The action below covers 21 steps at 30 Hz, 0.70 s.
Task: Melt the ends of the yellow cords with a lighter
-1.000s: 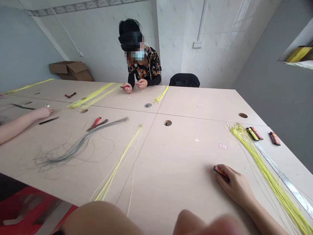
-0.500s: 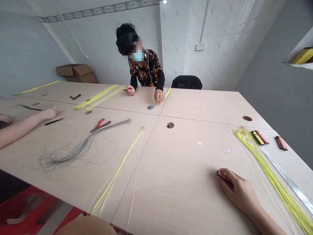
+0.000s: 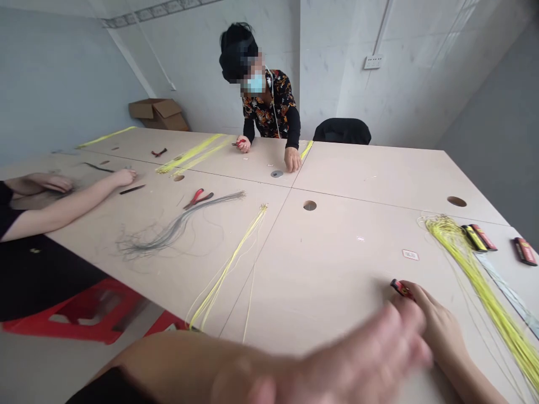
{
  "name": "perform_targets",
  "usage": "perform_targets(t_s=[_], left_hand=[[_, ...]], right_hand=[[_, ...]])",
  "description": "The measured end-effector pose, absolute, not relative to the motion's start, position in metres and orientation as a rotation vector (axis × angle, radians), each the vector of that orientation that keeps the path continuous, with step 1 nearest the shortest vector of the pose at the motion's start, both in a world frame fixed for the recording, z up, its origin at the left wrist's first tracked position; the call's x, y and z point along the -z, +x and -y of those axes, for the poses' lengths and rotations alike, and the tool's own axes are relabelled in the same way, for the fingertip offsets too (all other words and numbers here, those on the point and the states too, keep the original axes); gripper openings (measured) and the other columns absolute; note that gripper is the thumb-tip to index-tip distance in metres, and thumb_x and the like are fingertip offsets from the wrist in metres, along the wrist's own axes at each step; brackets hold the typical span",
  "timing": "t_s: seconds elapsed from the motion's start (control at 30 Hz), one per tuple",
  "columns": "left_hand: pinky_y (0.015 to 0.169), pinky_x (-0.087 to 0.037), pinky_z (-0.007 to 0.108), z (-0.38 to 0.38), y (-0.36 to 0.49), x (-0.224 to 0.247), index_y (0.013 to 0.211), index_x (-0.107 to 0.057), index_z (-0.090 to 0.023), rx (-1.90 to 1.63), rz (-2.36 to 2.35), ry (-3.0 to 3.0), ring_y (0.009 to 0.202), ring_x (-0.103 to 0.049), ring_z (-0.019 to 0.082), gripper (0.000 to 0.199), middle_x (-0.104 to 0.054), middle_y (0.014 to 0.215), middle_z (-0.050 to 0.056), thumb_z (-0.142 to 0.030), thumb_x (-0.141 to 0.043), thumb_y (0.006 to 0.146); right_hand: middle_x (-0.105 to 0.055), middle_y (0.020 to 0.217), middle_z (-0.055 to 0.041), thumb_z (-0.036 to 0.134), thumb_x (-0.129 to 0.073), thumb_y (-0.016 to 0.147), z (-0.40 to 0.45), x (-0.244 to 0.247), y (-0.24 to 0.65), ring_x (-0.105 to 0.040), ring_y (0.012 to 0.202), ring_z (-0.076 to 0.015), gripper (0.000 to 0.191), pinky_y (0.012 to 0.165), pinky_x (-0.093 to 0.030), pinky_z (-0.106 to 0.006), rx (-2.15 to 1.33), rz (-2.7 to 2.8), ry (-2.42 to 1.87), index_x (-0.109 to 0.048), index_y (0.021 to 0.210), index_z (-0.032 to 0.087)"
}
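My right hand (image 3: 438, 322) rests on the table with its fingers wrapped round a red and black lighter (image 3: 401, 289). Blurred by motion, my left hand (image 3: 357, 359) reaches across the foreground, fingers stretched out and nothing visible in them. Its fingertips overlap the right hand in the picture; whether they touch cannot be told. To the right of my right hand runs a thick bundle of yellow cords (image 3: 475, 280) with tangled ends at the top. A thinner bunch of yellow cords (image 3: 229, 264) lies further left, near the table's front edge.
Three more lighters (image 3: 525, 251) lie at the right, near a silvery strip (image 3: 501, 286). Red-handled pliers (image 3: 197, 199) and grey strands (image 3: 181, 221) are left of centre. A co-worker (image 3: 269, 106) works opposite; another person's arm (image 3: 80, 199) is at left. The table has round holes (image 3: 310, 206).
My left forearm has risen from the bottom edge, bringing the left hand across toward my right hand. The right hand still holds the lighter. The view has turned, shifting the table.
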<state>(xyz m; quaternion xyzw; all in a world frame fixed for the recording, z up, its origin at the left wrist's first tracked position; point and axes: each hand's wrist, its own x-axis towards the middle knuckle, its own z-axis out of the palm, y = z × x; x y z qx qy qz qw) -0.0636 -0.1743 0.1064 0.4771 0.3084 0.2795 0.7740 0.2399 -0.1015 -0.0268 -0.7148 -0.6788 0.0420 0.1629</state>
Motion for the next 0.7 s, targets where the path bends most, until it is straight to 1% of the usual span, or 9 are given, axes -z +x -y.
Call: perform_targets(t_s=[0.07,0.13,0.17,0.23,0.3,0.4,0.53,0.63,0.7], left_hand=[[0.12,-0.02,0.034,0.127,-0.062,-0.11,0.148,-0.024,-0.036,-0.651,-0.544,0.963,0.147,-0.005,0.017,0.092,-0.02,0.156,-0.014,-0.078,-0.028,0.066],[0.122,-0.007,0.038,0.083,-0.07,-0.097,0.151,-0.017,-0.022,-0.773,-0.531,0.836,0.148,-0.002,0.019,0.091,-0.013,0.159,-0.001,-0.07,-0.031,0.075],[0.122,-0.008,0.038,0.063,-0.078,-0.088,0.151,-0.015,-0.018,-0.841,-0.618,0.767,0.148,-0.005,0.019,0.09,-0.012,0.16,0.003,-0.067,-0.031,0.078],[0.121,-0.016,0.035,0.029,-0.101,-0.07,0.15,-0.018,-0.015,-0.986,-0.877,0.69,0.147,-0.013,0.019,0.085,-0.015,0.159,0.008,-0.063,-0.029,0.081],[0.117,-0.027,0.034,0.0,-0.13,-0.06,0.147,-0.029,-0.017,-1.16,-1.119,0.734,0.145,-0.022,0.019,0.076,-0.024,0.156,0.009,-0.059,-0.027,0.083],[0.109,-0.039,0.032,-0.036,-0.173,-0.055,0.135,-0.046,-0.023,-1.296,-1.547,0.967,0.138,-0.038,0.019,0.055,-0.042,0.148,0.006,-0.04,-0.041,0.083],[0.09,-0.049,0.029,-0.075,-0.204,-0.048,0.098,-0.066,-0.016,-1.018,-2.044,1.222,0.109,-0.061,0.022,0.026,-0.067,0.117,0.009,-0.024,-0.054,0.076],[0.081,-0.049,0.025,-0.095,-0.206,-0.036,0.071,-0.066,-0.017,-0.843,-2.155,1.373,0.095,-0.065,0.02,0.006,-0.073,0.093,0.005,-0.021,-0.061,0.072],[0.077,-0.048,0.024,-0.102,-0.202,-0.029,0.067,-0.064,-0.016,-0.8,-2.189,1.401,0.089,-0.065,0.02,0.006,-0.072,0.082,0.003,-0.019,-0.063,0.071]], right_hand=[[-0.07,0.099,-0.0114,0.048,-0.038,0.085,0.101,0.028,0.238,-0.068,0.071,-0.0246,0.039,0.054,-0.047,-0.032,-0.072,1.984,-2.055,-0.06,0.105,0.022],[-0.07,0.097,-0.0112,0.046,-0.035,0.086,0.1,0.028,0.236,-0.067,0.069,-0.0244,0.04,0.053,-0.046,-0.032,0.007,2.021,-2.037,-0.06,0.105,0.021],[-0.07,0.096,-0.0111,0.044,-0.035,0.087,0.1,0.028,0.235,-0.067,0.068,-0.0242,0.039,0.054,-0.046,-0.032,0.041,2.027,-2.026,-0.06,0.104,0.02],[-0.07,0.094,-0.0108,0.041,-0.035,0.087,0.099,0.028,0.233,-0.066,0.067,-0.0237,0.037,0.053,-0.045,-0.032,0.068,2.041,-2.014,-0.06,0.103,0.02],[-0.07,0.094,-0.0104,0.04,-0.036,0.087,0.099,0.029,0.233,-0.066,0.067,-0.0231,0.035,0.053,-0.045,-0.031,0.062,2.056,-2.011,-0.06,0.103,0.02],[-0.07,0.097,-0.0097,0.039,-0.035,0.087,0.098,0.028,0.232,-0.066,0.067,-0.0219,0.034,0.054,-0.044,-0.03,0.056,2.071,-2.01,-0.059,0.103,0.02],[-0.07,0.097,-0.0091,0.037,-0.035,0.087,0.097,0.024,0.231,-0.067,0.068,-0.0215,0.033,0.056,-0.045,-0.03,0.019,2.097,-1.988,-0.058,0.103,0.02],[-0.07,0.096,-0.0092,0.036,-0.036,0.086,0.096,0.022,0.23,-0.066,0.067,-0.0215,0.032,0.055,-0.044,-0.03,0.006,2.085,-1.974,-0.058,0.102,0.02],[-0.07,0.096,-0.0096,0.036,-0.036,0.085,0.096,0.021,0.23,-0.066,0.067,-0.0216,0.032,0.054,-0.044,-0.03,-0.004,2.08,-1.972,-0.058,0.101,0.02]])
